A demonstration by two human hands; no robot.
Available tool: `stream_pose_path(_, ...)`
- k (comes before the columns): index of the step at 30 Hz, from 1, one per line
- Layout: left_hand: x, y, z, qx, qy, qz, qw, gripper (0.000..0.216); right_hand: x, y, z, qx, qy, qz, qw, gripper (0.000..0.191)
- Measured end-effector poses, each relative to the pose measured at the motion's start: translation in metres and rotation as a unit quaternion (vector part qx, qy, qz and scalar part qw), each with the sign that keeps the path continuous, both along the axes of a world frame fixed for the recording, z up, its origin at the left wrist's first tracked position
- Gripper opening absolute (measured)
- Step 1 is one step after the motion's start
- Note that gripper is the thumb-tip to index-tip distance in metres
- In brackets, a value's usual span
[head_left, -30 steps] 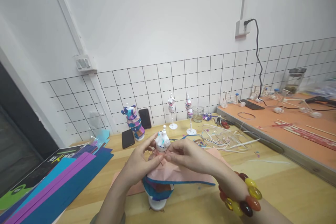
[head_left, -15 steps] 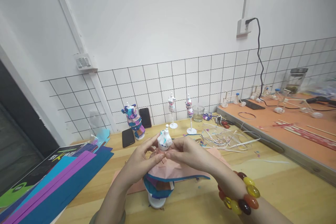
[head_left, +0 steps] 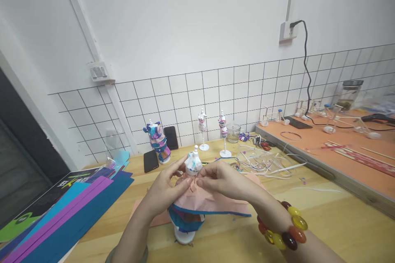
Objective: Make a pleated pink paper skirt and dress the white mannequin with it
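A miniature dress form (head_left: pixel 194 165) with a white bust stands upright in front of me. Around its waist is a gathered pink skirt (head_left: pixel 206 204) of paper or thin cloth, edged in blue. Beneath it show blue, purple and brown layers (head_left: pixel 187 222) and a round white base (head_left: pixel 184 237). My left hand (head_left: pixel 166 191) curls around the waist from the left, its thumb pressing the pink folds. From the right, my right hand (head_left: pixel 224 178) pinches the gathered pink edge just below the bust. The fingertips behind the form are partly hidden.
Behind stand a dressed form (head_left: pixel 159 141), two slim white forms (head_left: pixel 202 123) (head_left: pixel 223 127), two phones (head_left: pixel 151 161) (head_left: pixel 171 137) and a glass (head_left: pixel 233 133). Loose white strips (head_left: pixel 268 162) lie right of them. Coloured sheets (head_left: pixel 92 201) are stacked left; an orange board (head_left: pixel 339 144) lies right.
The skirt's blue-edged right corner has shifted slightly right and down. The fingers have moved a little at the gathers, and both hands stay at the waist.
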State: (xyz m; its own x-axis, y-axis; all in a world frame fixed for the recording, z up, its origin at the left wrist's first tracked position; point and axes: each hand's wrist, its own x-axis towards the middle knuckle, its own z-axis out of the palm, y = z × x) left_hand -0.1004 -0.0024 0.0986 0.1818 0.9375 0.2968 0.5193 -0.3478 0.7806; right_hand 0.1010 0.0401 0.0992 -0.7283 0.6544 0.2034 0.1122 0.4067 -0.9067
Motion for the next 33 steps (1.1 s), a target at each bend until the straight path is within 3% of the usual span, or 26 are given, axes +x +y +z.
stream_pose_path(17, 0.006, -0.005, 0.005, 0.009, -0.011, -0.022, 1.0, 0.058, -0.007, 0.002, -0.007, 0.003, 0.022, -0.034, 0.999, 0.015)
stream_pose_path(22, 0.009, -0.005, 0.004, 0.023, 0.006, 0.001, 1.0, 0.063, -0.008, 0.0, -0.006, 0.009, 0.016, -0.042, 0.999, 0.015)
stream_pose_path(33, 0.01, -0.009, 0.012, 0.024, 0.008, -0.023, 0.999, 0.05, -0.008, -0.001, -0.005, 0.03, 0.003, -0.053, 0.998, 0.013)
